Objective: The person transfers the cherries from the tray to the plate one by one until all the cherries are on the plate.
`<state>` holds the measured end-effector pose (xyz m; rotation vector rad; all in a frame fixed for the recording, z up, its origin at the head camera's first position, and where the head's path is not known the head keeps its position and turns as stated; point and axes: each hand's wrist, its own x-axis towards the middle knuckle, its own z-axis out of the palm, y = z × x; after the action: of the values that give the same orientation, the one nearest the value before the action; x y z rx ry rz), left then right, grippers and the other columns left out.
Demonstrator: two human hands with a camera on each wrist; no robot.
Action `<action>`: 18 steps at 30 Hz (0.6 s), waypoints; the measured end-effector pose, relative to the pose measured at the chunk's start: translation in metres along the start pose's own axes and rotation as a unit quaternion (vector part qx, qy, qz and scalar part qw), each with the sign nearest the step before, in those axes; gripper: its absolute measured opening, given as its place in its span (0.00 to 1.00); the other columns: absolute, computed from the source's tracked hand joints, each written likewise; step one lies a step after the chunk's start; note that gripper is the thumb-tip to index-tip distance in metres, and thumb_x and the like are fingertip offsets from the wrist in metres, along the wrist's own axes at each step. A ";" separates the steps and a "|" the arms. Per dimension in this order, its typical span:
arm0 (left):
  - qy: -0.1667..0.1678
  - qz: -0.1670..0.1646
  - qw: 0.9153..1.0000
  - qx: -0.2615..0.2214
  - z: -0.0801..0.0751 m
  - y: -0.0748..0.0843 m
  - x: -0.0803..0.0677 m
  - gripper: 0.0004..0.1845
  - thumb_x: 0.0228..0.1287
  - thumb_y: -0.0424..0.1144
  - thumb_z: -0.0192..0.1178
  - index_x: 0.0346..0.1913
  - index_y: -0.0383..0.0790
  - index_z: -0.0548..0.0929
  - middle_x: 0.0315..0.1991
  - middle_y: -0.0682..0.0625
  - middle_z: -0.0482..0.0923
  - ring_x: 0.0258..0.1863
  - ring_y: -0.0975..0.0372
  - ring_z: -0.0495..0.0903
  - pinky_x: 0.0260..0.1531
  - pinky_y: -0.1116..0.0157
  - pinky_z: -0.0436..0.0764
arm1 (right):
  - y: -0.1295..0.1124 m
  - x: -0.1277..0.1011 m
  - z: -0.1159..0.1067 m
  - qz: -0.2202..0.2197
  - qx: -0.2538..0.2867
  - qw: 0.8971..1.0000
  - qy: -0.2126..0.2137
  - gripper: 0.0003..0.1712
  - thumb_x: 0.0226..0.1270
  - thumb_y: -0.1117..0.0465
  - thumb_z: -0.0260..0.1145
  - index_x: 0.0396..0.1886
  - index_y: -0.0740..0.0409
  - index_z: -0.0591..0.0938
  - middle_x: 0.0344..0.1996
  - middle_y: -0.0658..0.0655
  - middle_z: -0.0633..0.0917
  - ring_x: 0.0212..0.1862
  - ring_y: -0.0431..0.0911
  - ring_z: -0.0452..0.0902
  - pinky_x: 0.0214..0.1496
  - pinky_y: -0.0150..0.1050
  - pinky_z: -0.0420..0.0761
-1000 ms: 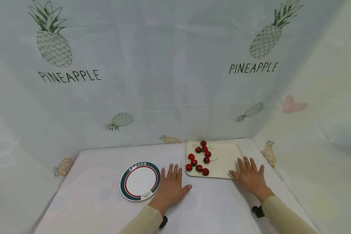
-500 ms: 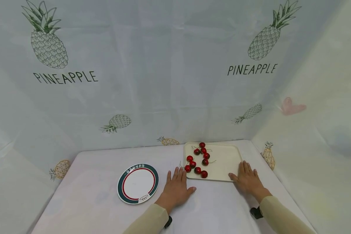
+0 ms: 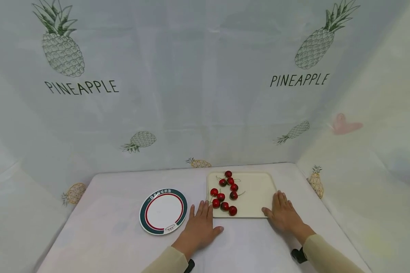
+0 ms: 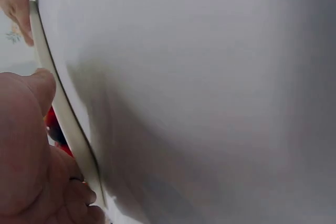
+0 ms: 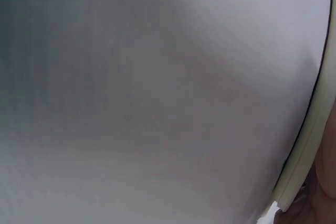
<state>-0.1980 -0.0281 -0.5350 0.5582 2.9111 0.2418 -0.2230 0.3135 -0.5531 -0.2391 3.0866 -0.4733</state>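
A cream rectangular tray (image 3: pixel 256 193) lies toward the back right of the table, with several red cherries (image 3: pixel 233 211) grouped on its left half, some with stems. My left hand (image 3: pixel 198 229) is flat, its extended fingertips at the tray's near left corner and its thumb spread. Against the right side of the tray rest the straight fingers of my right hand (image 3: pixel 286 215), its thumb by the near edge. In the left wrist view the tray rim (image 4: pixel 68 116) runs past my thumb and fingers. The right wrist view has the rim (image 5: pixel 304 156) along its right border.
A round white plate (image 3: pixel 164 212) with a green and red rim lies left of my left hand. Pale cloth covers the table (image 3: pixel 109 212). A pineapple-printed backdrop (image 3: pixel 205 94) rises behind and at the sides.
The tray with its cherries has slid left and nearer to me. My right hand has moved with it, its fingers now closer together along the tray's side. The plate stays put.
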 end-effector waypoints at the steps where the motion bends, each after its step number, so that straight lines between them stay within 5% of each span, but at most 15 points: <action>1: -0.004 0.000 1.000 -0.004 0.000 -0.002 -0.004 0.49 0.74 0.70 0.51 0.82 0.35 0.61 0.84 0.38 0.55 0.85 0.45 0.50 0.83 0.38 0.51 | -0.004 -0.001 0.000 -0.002 0.000 1.000 0.000 0.54 0.84 0.38 0.51 0.77 0.85 0.50 0.78 0.85 0.49 0.79 0.79 0.43 0.79 0.77 0.50; 18: -0.031 0.002 0.999 0.012 0.004 -0.019 -0.056 0.51 0.73 0.71 0.52 0.82 0.35 0.60 0.84 0.37 0.53 0.85 0.44 0.49 0.83 0.42 0.55 | -0.039 -0.029 0.008 -0.030 -0.001 1.000 0.006 0.55 0.83 0.35 0.52 0.77 0.85 0.54 0.78 0.84 0.52 0.79 0.78 0.46 0.78 0.76 0.53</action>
<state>-0.1522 -0.0666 -0.5353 0.5653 2.8560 0.1879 -0.1882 0.2789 -0.5499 -0.3302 3.0991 -0.4739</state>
